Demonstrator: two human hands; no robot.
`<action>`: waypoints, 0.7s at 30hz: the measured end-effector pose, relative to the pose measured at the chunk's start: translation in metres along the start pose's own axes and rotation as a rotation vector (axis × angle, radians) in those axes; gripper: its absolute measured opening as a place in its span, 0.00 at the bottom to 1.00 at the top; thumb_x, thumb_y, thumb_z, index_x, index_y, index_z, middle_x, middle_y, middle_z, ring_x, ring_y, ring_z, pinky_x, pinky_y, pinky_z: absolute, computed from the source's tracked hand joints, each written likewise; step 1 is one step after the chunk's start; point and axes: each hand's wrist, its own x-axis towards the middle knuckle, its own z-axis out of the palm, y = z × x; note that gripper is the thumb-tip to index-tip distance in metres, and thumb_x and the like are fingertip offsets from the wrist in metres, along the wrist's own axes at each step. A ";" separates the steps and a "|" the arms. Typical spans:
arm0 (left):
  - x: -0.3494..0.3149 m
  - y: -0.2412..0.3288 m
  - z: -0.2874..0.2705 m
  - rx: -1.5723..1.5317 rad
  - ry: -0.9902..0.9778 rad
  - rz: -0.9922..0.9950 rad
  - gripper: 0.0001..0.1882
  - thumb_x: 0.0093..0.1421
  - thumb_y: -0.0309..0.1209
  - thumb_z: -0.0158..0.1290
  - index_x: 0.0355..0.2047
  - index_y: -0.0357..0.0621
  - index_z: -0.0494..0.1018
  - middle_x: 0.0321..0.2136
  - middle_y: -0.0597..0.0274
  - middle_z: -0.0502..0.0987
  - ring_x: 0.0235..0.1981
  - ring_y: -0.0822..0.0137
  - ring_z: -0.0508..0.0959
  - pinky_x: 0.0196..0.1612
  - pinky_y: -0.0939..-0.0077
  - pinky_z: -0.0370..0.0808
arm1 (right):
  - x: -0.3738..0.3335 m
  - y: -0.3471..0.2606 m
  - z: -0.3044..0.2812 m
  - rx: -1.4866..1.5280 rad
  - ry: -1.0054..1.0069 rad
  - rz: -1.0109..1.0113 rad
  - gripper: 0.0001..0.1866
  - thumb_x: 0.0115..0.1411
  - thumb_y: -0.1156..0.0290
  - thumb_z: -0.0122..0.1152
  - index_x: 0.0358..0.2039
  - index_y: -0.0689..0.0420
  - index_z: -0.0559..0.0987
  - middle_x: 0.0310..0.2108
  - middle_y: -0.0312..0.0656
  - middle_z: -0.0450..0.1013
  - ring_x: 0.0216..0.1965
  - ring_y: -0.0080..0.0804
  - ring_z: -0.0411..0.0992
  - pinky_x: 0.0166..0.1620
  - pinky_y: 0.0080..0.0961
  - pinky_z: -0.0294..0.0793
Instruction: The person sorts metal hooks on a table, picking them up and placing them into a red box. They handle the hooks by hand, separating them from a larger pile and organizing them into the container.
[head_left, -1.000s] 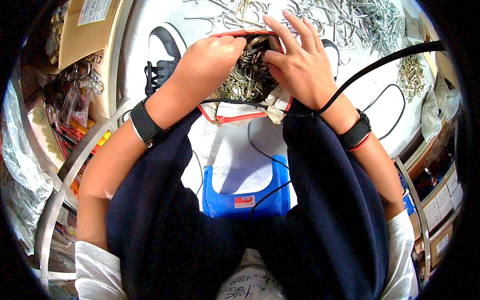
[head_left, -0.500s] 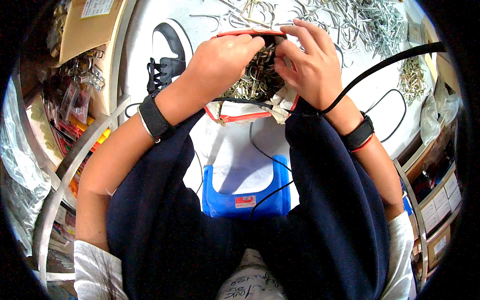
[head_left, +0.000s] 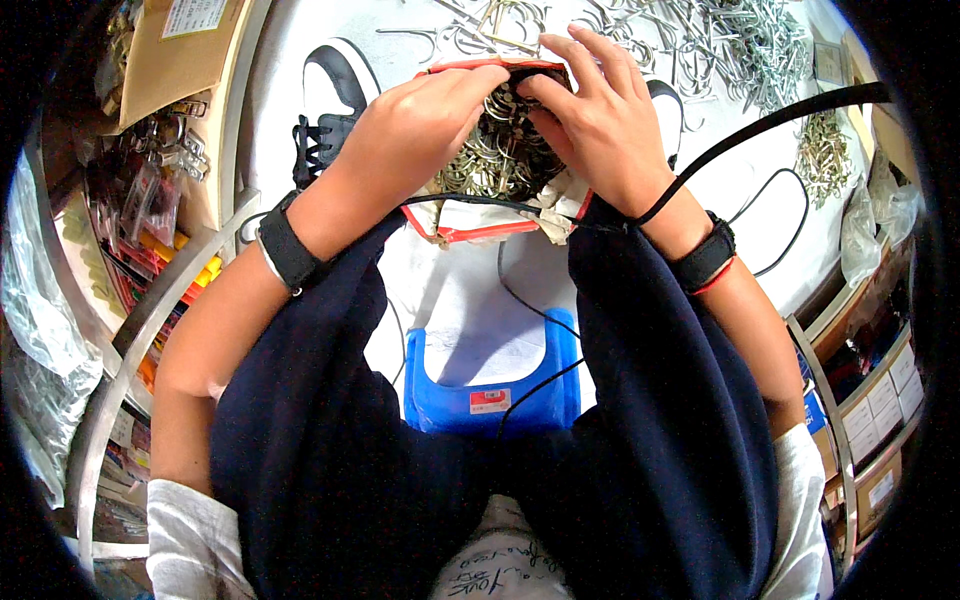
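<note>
Between left hand (head_left: 415, 125) and right hand (head_left: 605, 125), grips unclear, lie tangled, curved, brassy metal pieces (head_left: 497, 160).

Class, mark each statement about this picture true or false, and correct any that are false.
1. The left hand and right hand are at a red-edged container that holds curved metal pieces. True.
2. The right hand is closed in a tight fist. False: some of its fingers stretch outward.
3. Each wrist wears a black band. True.
4. The plastic object between the legs is yellow. False: it is a blue plastic object.
5. The silvery metal pile is left of the container. False: the silvery pile lies to its upper right.
6. A black-and-white shoe shows left of the container. True.
</note>
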 end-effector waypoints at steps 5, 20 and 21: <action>-0.009 0.003 -0.009 0.066 -0.017 -0.095 0.14 0.55 0.27 0.53 0.43 0.42 0.72 0.35 0.51 0.77 0.34 0.54 0.79 0.36 0.65 0.76 | 0.000 -0.001 -0.004 -0.003 0.024 -0.022 0.12 0.47 0.66 0.61 0.34 0.50 0.77 0.50 0.40 0.67 0.58 0.39 0.60 0.60 0.40 0.57; -0.002 0.005 -0.003 0.229 -0.195 -0.050 0.07 0.55 0.23 0.45 0.35 0.38 0.68 0.29 0.50 0.76 0.32 0.52 0.78 0.33 0.63 0.76 | 0.012 -0.020 0.020 -0.072 0.056 -0.178 0.12 0.48 0.67 0.53 0.32 0.54 0.81 0.52 0.38 0.68 0.60 0.33 0.57 0.64 0.43 0.50; -0.002 0.007 -0.004 0.241 -0.193 -0.043 0.07 0.55 0.23 0.45 0.35 0.38 0.68 0.29 0.51 0.75 0.31 0.52 0.78 0.33 0.64 0.76 | 0.012 -0.018 0.017 -0.026 0.069 -0.166 0.11 0.48 0.67 0.54 0.31 0.54 0.81 0.52 0.38 0.68 0.60 0.34 0.58 0.63 0.43 0.51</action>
